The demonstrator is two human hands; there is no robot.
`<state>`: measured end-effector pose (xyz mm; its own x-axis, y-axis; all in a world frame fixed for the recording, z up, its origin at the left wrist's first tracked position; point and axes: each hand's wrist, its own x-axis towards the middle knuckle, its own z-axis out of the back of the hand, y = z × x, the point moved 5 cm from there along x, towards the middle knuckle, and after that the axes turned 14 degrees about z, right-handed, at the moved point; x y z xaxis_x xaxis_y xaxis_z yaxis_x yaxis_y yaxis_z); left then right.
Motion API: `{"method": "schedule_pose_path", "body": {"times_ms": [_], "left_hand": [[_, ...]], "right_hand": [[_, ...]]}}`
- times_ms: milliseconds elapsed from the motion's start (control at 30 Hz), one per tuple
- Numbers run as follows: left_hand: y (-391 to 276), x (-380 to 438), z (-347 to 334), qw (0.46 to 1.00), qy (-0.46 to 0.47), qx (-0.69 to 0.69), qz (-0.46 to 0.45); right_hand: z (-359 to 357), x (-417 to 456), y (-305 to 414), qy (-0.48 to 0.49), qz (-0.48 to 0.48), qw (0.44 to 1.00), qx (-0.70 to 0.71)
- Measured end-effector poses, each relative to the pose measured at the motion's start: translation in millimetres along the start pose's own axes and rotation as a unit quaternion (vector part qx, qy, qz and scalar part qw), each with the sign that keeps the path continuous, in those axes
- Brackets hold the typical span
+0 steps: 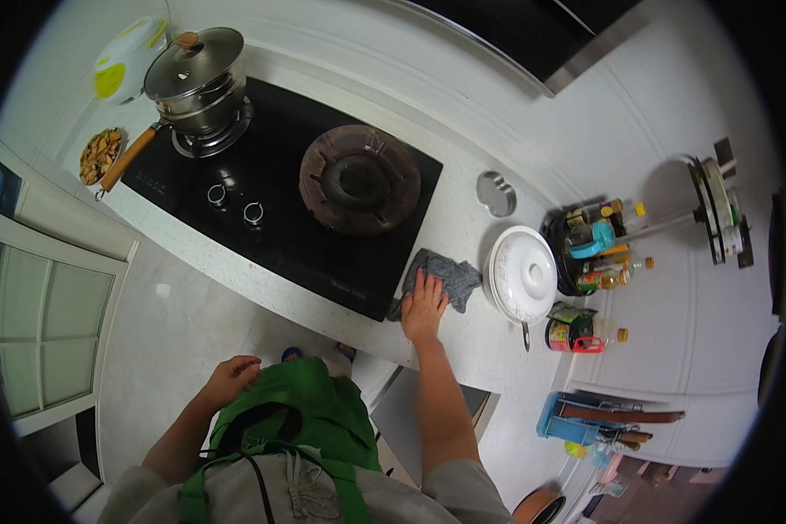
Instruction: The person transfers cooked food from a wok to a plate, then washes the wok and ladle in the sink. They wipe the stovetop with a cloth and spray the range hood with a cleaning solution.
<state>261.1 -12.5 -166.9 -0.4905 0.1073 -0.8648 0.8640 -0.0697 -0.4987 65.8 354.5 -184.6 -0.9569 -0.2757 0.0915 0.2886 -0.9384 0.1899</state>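
My right hand [424, 308] lies palm down on a crumpled grey cloth [455, 278], pressing it to the speckled white countertop [360, 333]. The cloth is bunched beside the right edge of a black glass gas hob [275, 245]. Over the hob's right burner sits a round, brownish burner surround [314, 173]. My left hand [232, 382] hangs in front of my waist, fingers loosely bent, with nothing visible in it. To the right of the cloth stands a white lidded pot [523, 275].
A steel pot [200, 98] with a glass lid stands on the left burner, its wooden handle [129, 157] jutting past the counter edge. Beside it is a bowl of food [101, 156]. Bottles [602, 280], a metal mould [496, 194] and a blue knife holder [566, 419] are on the right.
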Motion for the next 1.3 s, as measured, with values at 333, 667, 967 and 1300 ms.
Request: {"method": "schedule_pose_path", "body": {"times_ms": [333, 667, 967, 1300], "left_hand": [[-15.4, -7.5, -14.0, 0.993, -0.082, -0.081, 0.029], [-45.0, 5.1, -34.4, 0.984, -0.125, -0.123, 0.031], [-42.9, 2.7, 2.9, 0.981, -0.125, -0.142, 0.032], [-44.6, -8.9, 114.3, 0.989, -0.093, -0.111, -0.017]], "right_hand": [[-24.2, 146.3, -79.1, 0.049, -0.039, 0.998, -0.013], [24.9, 198.9, -76.7, -0.206, -0.08, 0.94, 0.259], [16.5, 89.4, 37.3, -0.07, 0.133, 0.986, 0.069], [-11.8, 46.5, 237.2, -0.027, 0.226, 0.971, 0.079]]}}
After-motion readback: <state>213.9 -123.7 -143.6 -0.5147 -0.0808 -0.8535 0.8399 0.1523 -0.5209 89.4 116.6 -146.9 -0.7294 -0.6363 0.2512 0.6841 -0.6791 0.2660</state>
